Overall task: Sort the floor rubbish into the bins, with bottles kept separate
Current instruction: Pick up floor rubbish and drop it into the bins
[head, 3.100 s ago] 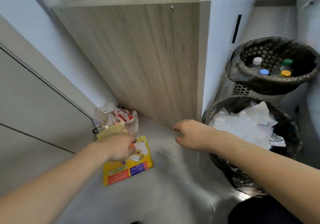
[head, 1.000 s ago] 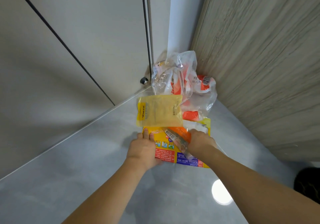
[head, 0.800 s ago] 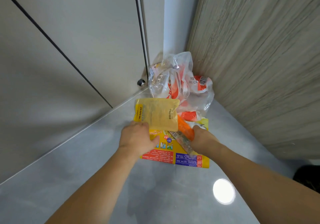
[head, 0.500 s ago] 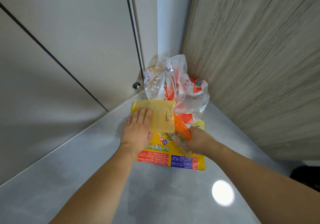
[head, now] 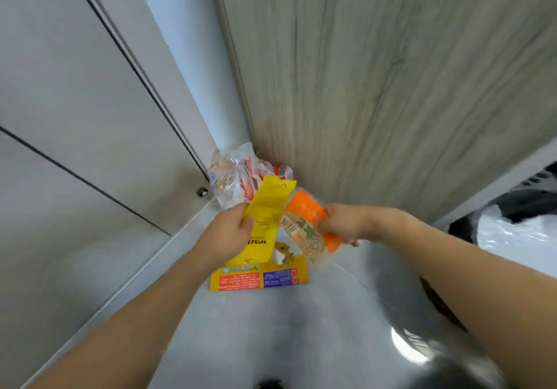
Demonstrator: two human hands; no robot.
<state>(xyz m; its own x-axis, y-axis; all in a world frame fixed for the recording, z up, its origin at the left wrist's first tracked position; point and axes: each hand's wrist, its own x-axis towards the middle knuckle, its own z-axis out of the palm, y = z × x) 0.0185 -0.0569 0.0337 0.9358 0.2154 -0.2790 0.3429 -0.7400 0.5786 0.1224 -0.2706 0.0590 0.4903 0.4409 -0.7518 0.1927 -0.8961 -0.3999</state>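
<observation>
My left hand [head: 227, 235] grips a flat yellow pouch [head: 268, 217], lifted off the floor and tilted. My right hand [head: 340, 223] holds an orange wrapper [head: 307, 226] with a barcode, also raised. Beneath both lies a larger yellow packet [head: 259, 278] with red and blue print, flat on the grey floor. In the corner behind sits a crumpled clear bag [head: 238, 174] with red and white print. At the right edge a black-lined bin [head: 518, 207] shows, with white plastic [head: 512, 232] in it.
A wood-grain panel [head: 391, 87] rises on the right and a pale door [head: 75, 102] with a small metal stop [head: 202, 191] on the left, forming a tight corner. Glossy grey floor [head: 271, 334] spreads in front of me.
Both hands have lifted off the floor: the left raised the yellow pouch, the right raised the orange wrapper. My view swung right, bringing the bin edge into sight.
</observation>
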